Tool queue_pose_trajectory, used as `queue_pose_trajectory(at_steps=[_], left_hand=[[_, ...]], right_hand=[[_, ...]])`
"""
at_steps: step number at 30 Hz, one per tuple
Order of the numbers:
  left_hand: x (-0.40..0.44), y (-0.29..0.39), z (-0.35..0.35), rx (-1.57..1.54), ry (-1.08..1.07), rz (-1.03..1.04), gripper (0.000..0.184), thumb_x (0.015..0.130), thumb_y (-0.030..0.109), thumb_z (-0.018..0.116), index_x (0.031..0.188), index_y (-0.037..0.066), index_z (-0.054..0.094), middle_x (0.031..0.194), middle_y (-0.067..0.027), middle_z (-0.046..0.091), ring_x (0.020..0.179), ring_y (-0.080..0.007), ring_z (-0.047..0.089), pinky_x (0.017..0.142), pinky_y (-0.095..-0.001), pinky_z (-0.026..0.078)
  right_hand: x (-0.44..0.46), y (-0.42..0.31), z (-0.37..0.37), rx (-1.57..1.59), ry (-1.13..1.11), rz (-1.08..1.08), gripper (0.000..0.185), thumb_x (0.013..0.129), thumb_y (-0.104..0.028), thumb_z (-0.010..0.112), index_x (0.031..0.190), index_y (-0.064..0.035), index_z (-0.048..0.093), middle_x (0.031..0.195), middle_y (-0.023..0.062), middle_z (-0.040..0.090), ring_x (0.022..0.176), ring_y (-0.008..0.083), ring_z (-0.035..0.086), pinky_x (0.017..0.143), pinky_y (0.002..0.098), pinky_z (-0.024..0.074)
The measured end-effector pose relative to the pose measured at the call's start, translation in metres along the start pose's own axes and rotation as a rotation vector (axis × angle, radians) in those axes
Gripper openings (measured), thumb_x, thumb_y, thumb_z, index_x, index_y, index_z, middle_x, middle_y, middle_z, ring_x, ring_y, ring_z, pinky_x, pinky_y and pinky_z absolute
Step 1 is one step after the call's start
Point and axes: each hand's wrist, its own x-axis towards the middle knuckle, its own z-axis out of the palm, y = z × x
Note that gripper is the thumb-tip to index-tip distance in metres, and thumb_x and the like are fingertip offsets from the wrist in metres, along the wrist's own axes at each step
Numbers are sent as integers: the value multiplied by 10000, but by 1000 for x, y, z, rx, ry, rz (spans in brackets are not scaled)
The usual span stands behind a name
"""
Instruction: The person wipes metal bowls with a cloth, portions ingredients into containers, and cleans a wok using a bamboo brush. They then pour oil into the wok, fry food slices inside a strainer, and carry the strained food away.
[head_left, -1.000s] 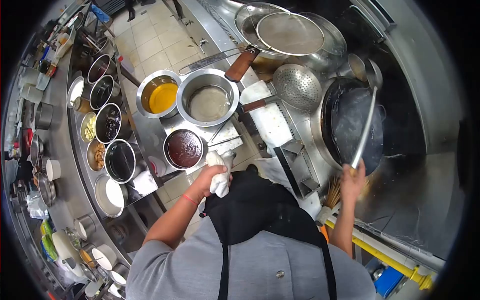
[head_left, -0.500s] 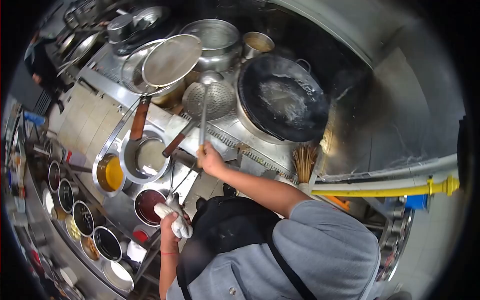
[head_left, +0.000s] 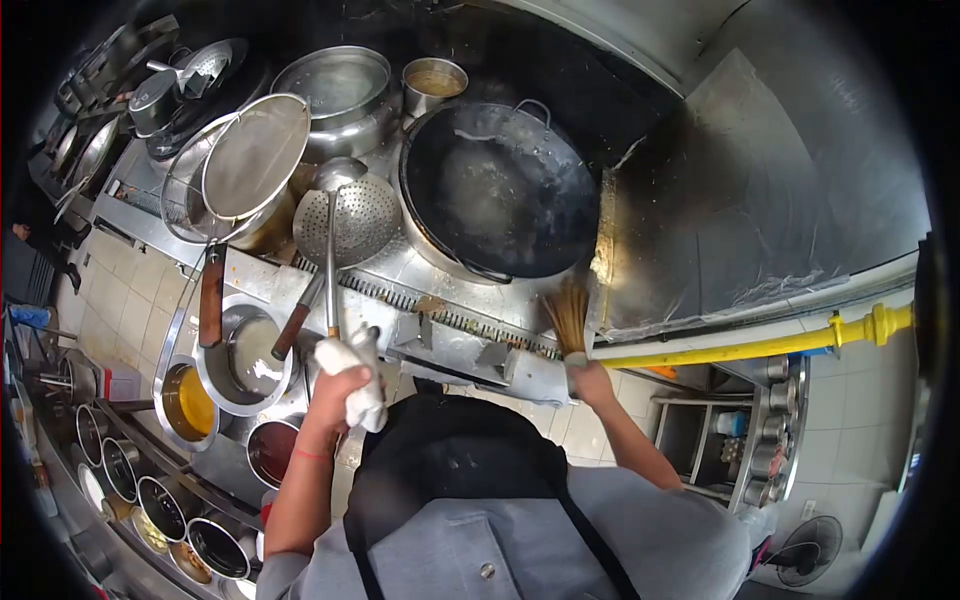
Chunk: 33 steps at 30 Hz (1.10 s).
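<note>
The fingers of the right hand (head_left: 592, 383) are foreshortened and partly hidden, yet its grip is closed around the bound, pale butt of a brush (head_left: 566, 315). Stiff, straw-brown bristles fan out from it toward the stove, their tips just beside the wok's near rim. The left hand (head_left: 333, 398) has its grip clamped on a bunched white cloth (head_left: 356, 384), soft and creased, with a greyish fold at the top; the fingertips on its far side are out of sight. The wooden end of a ladle (head_left: 332, 255) meets this cloth, and whether the hand also holds it cannot be told.

The ladle's slim metal shaft crosses a round, perforated skimmer (head_left: 365, 222), its rounded bowl at the far edge. To the right sits the black wok (head_left: 440, 225), wide and loop-handled, a hazy pale patch blurring its bottom. Left of the skimmer, a fine-mesh strainer (head_left: 256, 155) with a wooden handle partly covers a wire basket. The left forearm cuts off part of a steel pot (head_left: 252, 432) of dark red liquid.
</note>
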Motion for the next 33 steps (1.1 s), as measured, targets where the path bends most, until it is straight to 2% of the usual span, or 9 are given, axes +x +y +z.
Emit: queue_pose_trajectory(at_steps=[1, 6, 10, 14, 16, 21, 25, 28, 33], left_hand=[[5, 14, 17, 1, -51, 103, 503, 726, 239, 706, 1106, -38, 526, 778, -160, 621, 631, -255, 636, 567, -369, 549], [56, -1, 29, -161, 0, -106, 315, 805, 248, 618, 982, -7, 559, 772, -148, 643, 705, -270, 658, 649, -387, 554], [129, -47, 51, -387, -82, -99, 280, 868, 304, 498, 940, 64, 623, 861, -86, 660, 767, -241, 650, 734, -410, 537], [154, -7, 141, -283, -66, -215, 269, 873, 329, 510, 1000, 117, 614, 914, -70, 652, 892, -241, 629, 792, -490, 498], [166, 8, 184, -224, -21, -275, 267, 859, 305, 556, 1029, 103, 600, 891, -84, 646, 831, -238, 629, 773, -479, 504], [217, -31, 175, 280, 345, -35, 408, 735, 233, 617, 903, -139, 618, 928, -187, 657, 780, -265, 647, 676, -388, 492], [199, -16, 185, 63, 287, -56, 382, 732, 200, 606, 916, -134, 608, 872, -176, 647, 732, -269, 637, 647, -399, 489], [211, -27, 184, 82, 327, -73, 369, 744, 183, 595, 932, -135, 595, 850, -167, 637, 701, -273, 629, 634, -397, 491], [206, -29, 183, -47, 236, -45, 285, 787, 142, 577, 913, -114, 589, 832, -164, 636, 666, -262, 643, 575, -404, 511]], right_hand=[[-13, 5, -5, 804, -23, 232, 428, 834, -268, 572, 1142, 29, 551, 955, 151, 627, 808, 271, 645, 636, 395, 547], [-77, -46, -83, 1256, 257, -71, 404, 812, -101, 555, 1201, -23, 476, 1004, 117, 589, 820, 243, 641, 651, 401, 580], [-11, -97, -197, 446, 207, -426, 469, 793, -69, 658, 1240, 31, 560, 1032, 122, 686, 912, 172, 646, 832, 275, 496], [147, -162, -181, -405, 8, -790, 466, 732, -234, 660, 1135, -1, 649, 1043, 221, 667, 986, 319, 652, 833, 342, 536], [220, -232, -162, -229, 5, -428, 548, 700, -252, 673, 1194, -21, 621, 866, 216, 685, 641, 323, 685, 525, 394, 555], [211, -269, -107, 514, 93, -282, 607, 722, -97, 722, 1310, -115, 571, 736, 77, 640, 517, 133, 563, 370, 301, 415], [147, -171, -144, -152, -68, -469, 625, 630, -272, 769, 1240, -245, 636, 1089, 131, 684, 977, 260, 660, 889, 327, 493], [200, -163, -189, -566, 143, -184, 310, 763, -195, 622, 1046, -99, 702, 1052, 153, 688, 995, 295, 664, 865, 404, 525], [276, -254, -130, -38, 390, -306, 315, 738, -240, 642, 1006, -82, 694, 1028, 211, 673, 926, 361, 670, 764, 444, 559]])
